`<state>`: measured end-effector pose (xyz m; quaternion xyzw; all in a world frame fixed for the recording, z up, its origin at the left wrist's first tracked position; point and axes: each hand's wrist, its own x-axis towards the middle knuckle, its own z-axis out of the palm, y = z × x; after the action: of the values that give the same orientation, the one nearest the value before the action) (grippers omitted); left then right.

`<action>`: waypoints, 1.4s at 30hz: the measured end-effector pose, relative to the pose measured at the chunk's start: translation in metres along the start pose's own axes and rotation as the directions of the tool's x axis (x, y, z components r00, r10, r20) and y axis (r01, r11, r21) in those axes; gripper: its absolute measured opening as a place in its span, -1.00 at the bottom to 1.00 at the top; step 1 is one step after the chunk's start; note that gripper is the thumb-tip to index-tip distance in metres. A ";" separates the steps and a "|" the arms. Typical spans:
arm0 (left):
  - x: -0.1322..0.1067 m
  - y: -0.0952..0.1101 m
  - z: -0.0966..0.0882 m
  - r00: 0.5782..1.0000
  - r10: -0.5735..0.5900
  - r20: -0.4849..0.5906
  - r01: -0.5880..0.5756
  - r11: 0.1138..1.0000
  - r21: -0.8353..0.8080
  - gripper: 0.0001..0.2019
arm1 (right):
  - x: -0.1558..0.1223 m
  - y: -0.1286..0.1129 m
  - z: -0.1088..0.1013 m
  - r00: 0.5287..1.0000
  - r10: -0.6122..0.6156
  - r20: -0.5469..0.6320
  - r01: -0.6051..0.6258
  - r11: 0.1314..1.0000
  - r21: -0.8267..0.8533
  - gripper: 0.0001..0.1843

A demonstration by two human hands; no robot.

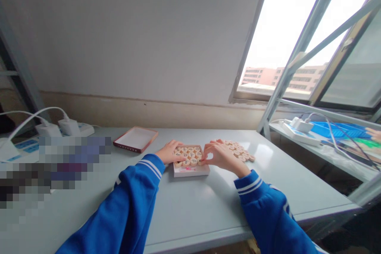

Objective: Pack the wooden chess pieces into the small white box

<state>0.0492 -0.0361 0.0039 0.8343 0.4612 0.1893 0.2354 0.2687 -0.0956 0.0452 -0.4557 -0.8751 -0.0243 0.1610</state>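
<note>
A shallow open box (pixel 192 172) stands on the grey desk with rows of round, pale Chinese chess pieces (pixel 190 154) in it, dark characters on their tops. The front strip of its floor is bare, with a pink print. My left hand (pixel 170 152) grips the box at its left side, thumb over the pieces at that edge. At the front right corner, thumb and index finger of my right hand (pixel 223 155) pinch a chess piece (pixel 200 162) at the end of the front row. Behind my right hand lie several loose chess pieces (pixel 242 152), partly hidden by it.
A red-edged box lid (pixel 136 139) lies upside down at the back left. Power strips with white chargers (pixel 70 126) and cables occupy the far left, near a blurred-out patch. Right of the desk, beyond a metal bed frame (pixel 285 75), a shelf holds a blue basket (pixel 339 129).
</note>
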 end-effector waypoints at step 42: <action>0.005 -0.014 0.005 0.998 0.058 -0.020 -0.058 0.998 -0.014 -0.58 | 0.026 -0.036 0.032 0.983 -0.178 0.043 0.126 0.827 0.547 -0.86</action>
<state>0.0446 -0.0263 -0.0073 0.8437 0.4378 0.2077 0.2311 0.2173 -0.0904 0.0270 -0.3211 -0.8860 0.2324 0.2405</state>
